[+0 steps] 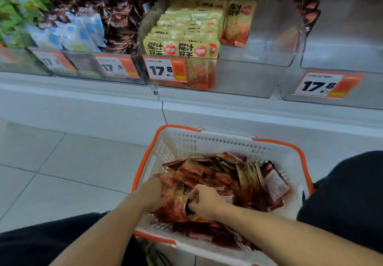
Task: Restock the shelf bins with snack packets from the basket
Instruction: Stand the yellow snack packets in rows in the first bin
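Both hands dig into the basket [267, 149]: left hand [154, 193] and right hand [204, 200] each grip red packets [217, 174]; yellow packets [186, 33] fill the clear bin [248, 77] above.

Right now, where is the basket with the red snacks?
In the head view, the basket sits low in the middle, on the floor below the yellow packets, with both hands inside it.

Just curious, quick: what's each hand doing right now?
Left hand: curled round red snack packets in the basket.
Right hand: pinching packets from the same pile.
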Demonstrator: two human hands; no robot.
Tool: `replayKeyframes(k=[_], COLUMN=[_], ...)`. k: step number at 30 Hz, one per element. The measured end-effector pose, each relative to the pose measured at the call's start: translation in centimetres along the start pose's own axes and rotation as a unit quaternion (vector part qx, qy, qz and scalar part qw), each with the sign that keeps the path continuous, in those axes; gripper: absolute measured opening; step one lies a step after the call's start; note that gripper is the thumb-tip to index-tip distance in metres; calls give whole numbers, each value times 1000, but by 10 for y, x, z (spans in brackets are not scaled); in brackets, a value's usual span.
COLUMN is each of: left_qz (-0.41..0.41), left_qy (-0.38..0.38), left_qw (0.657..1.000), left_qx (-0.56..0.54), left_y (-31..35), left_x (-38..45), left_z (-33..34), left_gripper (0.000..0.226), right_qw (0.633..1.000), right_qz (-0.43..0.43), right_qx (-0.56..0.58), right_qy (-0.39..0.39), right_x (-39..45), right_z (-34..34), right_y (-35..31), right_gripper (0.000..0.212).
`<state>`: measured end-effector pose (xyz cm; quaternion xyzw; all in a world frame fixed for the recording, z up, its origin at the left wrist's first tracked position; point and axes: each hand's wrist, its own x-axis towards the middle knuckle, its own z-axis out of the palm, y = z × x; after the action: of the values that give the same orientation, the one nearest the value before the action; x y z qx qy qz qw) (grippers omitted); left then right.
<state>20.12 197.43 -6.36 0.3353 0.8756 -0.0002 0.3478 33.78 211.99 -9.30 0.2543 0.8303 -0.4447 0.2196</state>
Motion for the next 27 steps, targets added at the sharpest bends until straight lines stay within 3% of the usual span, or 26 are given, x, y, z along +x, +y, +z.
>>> replayKeyframes(k=[2,6,8,12,15,17,20,23,25,27], left_qz=[-15,-44,-54,-53,-59,-82,-90,-61,-58,-40], left_qy=[11,40,53,58,67,79,58,-59,-107,-89], left_qw=[1000,996,991,973,963,960,976,995,992,990], left_qx=[-15,-63,-109,-219,-255,-256,-188,-48,16,101], left_y=[-6,-3,-4,-2,1,6,19,36,53,73], left_x=[0,-7,-11,-17,-16,-16,-20,-25,-30,-42], left_z=[21,40,46,49,49,46,27,-24,-69,-118], left_gripper=[61,21,24,36,35,38,24,24,34,37], right_qw=[998,978,967,976,983,985,983,988,991,993], right_qz=[19,81,108,81,88,117,155,112,69,-5], right_qx=[52,189,227,199,158,124,81,9,30,104], right_qy=[2,46,45,34,30,2,-57,-109,-110,-59], right_x=[-1,10,14,11,14,16,11,7,3,-4], right_z=[19,34,36,40,39,35,9,-39,-72,-104], right_y=[4,3,5,5,6,7,-3,-20,-36,-51], right_gripper=[12,18,26,51,31,30,42,43,31,17])
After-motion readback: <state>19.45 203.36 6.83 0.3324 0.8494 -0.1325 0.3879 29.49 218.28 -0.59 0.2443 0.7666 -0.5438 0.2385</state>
